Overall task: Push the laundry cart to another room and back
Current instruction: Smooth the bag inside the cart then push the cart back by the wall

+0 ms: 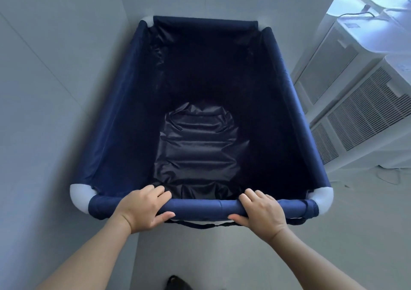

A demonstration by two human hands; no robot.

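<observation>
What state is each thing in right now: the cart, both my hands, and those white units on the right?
laundry cart: upright, nothing visible inside, far end at the wall.
left hand: grips the near rail.
right hand: grips the near rail.
white vented units: beside the cart's right side, untouched.

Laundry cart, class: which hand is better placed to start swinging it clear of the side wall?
Probably the right hand. Both grip the near rail, but the wall hugs the left side of the cart beside the left hand; bare floor lies beside the right.
</observation>
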